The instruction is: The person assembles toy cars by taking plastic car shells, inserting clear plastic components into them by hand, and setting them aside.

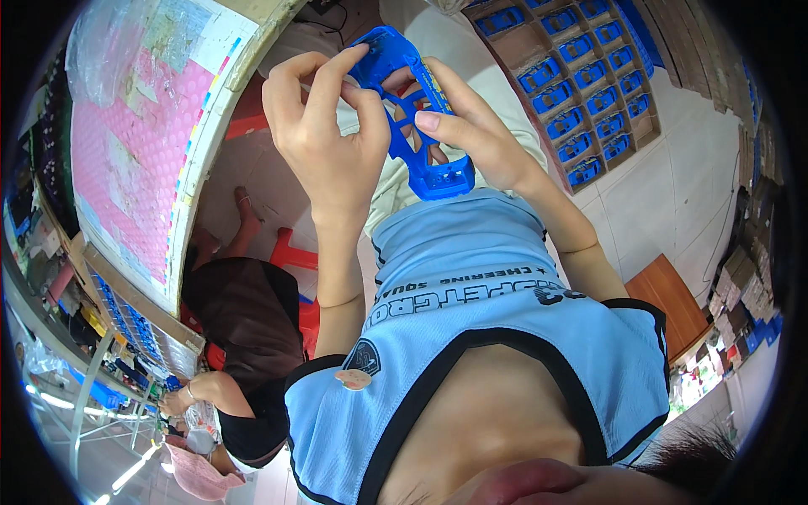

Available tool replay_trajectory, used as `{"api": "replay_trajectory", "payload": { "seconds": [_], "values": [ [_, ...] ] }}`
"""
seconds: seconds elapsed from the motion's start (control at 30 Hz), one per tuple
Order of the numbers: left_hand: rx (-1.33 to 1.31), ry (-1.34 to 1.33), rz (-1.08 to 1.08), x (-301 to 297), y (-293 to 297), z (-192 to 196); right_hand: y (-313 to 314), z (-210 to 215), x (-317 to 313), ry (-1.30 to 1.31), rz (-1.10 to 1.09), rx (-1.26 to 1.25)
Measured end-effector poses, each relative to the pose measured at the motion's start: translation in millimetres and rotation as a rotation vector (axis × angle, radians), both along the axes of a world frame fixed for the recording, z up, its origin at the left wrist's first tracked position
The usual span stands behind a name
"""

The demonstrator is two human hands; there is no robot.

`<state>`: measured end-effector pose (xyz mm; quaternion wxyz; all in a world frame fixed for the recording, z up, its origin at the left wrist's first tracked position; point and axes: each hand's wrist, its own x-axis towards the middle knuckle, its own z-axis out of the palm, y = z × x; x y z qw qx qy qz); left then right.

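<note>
A blue plastic toy car body shell (pixel 439 180) with window openings and small yellow markings is held up in front of my lap, tilted. My right hand (pixel 484 139) grips its right side, thumb on the near face and the other fingers behind, partly seen through the openings. At its upper left end, my left hand (pixel 324 118) has bent fingers closed on the rim, the index fingertip at the inner edge and the thumb lower down. Whether a small part sits between those left fingers I cannot make out.
A compartmented cardboard tray (pixel 545 120) of several blue toy cars lies at the upper right. At left stands a worktable covered in pink sheeting (pixel 135 160). Another person in dark clothes (pixel 252 311) sits lower left, by a red stool (pixel 290 251). Stacked cardboard (pixel 745 269) lines the right.
</note>
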<state>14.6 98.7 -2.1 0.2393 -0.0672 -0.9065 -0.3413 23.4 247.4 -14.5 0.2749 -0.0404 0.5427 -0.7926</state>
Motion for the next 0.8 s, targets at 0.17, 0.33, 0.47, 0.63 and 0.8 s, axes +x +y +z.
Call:
{"api": "replay_trajectory", "payload": {
  "seconds": [0.17, 0.33, 0.47, 0.63, 0.8],
  "values": [
    [0.010, -0.025, -0.018, -2.4, 0.1, -2.2, 6.2, 2.3, -2.1, -0.025, 0.091, 0.077],
    [-0.019, -0.011, -0.009, -0.6, 2.1, -5.1, 2.1, 1.0, -3.3, -0.051, 0.056, 0.012],
    [0.012, -0.068, -0.001, -2.3, 4.9, -5.1, 4.9, 0.2, -2.3, -0.076, 0.012, -0.020],
    [-0.095, -0.101, -0.056, -2.5, 9.6, -5.0, 8.1, -21.4, 4.0, -0.071, -0.053, -0.070],
    [0.012, -0.166, -0.166, 8.8, 20.3, -16.8, 49.8, -77.9, 0.3, -0.211, -0.310, 0.271]
  ]
}}
